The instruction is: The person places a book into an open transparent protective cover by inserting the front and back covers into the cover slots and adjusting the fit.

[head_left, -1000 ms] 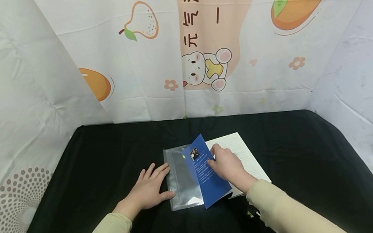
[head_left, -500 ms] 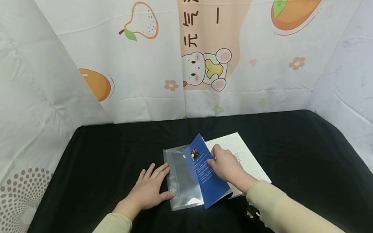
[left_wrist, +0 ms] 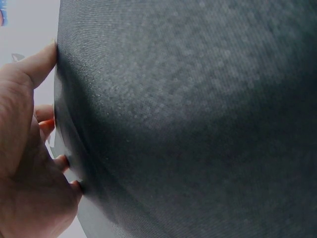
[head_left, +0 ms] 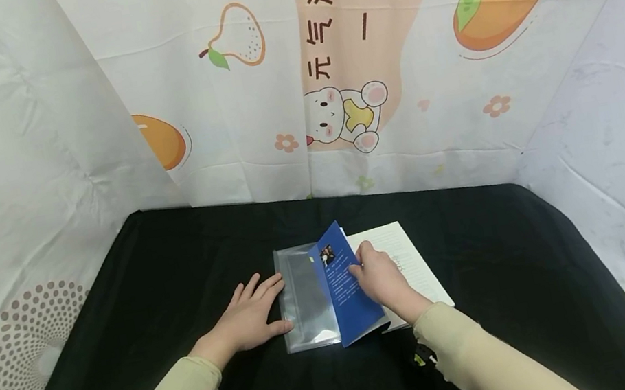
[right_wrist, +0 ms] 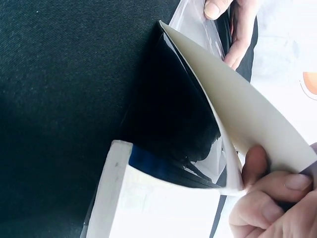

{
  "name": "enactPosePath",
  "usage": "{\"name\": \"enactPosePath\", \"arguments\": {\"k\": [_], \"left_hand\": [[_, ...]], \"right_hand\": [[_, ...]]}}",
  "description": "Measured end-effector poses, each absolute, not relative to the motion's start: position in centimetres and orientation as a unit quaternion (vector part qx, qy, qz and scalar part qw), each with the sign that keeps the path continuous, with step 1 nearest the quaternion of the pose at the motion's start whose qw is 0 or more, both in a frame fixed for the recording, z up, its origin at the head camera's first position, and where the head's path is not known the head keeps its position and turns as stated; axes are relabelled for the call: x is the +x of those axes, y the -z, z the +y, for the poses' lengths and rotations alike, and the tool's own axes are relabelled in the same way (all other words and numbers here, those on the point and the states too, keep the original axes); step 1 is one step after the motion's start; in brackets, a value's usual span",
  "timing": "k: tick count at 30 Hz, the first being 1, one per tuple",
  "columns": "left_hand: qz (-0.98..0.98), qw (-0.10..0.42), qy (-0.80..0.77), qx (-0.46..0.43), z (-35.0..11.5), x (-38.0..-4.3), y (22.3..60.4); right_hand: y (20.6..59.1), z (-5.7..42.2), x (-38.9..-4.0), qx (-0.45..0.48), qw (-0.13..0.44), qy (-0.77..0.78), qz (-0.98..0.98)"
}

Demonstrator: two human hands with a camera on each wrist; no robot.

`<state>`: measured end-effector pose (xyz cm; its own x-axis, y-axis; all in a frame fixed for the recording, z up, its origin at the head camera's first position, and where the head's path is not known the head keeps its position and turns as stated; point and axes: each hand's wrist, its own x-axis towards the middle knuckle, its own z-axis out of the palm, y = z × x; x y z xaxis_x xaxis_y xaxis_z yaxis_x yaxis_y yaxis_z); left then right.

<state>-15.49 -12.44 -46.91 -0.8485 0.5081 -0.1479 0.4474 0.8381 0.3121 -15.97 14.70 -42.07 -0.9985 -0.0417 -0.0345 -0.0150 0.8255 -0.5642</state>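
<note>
A book lies spread on the black cloth, its white pages (head_left: 419, 267) at the right. My right hand (head_left: 382, 277) pinches the edge of its blue cover (head_left: 352, 296), which stands tilted up and bears a small photo and white print. Under and left of it lies a clear plastic book cover (head_left: 305, 304). My left hand (head_left: 248, 314) rests with fingers spread, fingertips and thumb at the plastic's left edge. In the right wrist view, the cover's pale inner side (right_wrist: 242, 99) curves up from the page block (right_wrist: 163, 208), and the fingers curl at its edge.
Black cloth (head_left: 202, 242) covers the table. White printed curtains (head_left: 247, 109) hang behind and at both sides. A small dark object with yellow marks (head_left: 422, 355) shows beside the right sleeve (head_left: 472, 355).
The blue cover has shifted slightly rightward, its left part showing less over the plastic. My right hand has moved a little to the right with it; my left hand has stayed put.
</note>
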Motion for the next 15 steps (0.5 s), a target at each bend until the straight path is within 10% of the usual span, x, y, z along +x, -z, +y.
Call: {"name": "enactPosePath", "arguments": {"k": [15], "left_hand": [[0.951, 0.111, -0.134, 0.255, -12.45, -15.52, 46.99]], "right_hand": [[42.03, 15.04, -15.9, -0.008, 0.011, 0.303, 0.953]]}}
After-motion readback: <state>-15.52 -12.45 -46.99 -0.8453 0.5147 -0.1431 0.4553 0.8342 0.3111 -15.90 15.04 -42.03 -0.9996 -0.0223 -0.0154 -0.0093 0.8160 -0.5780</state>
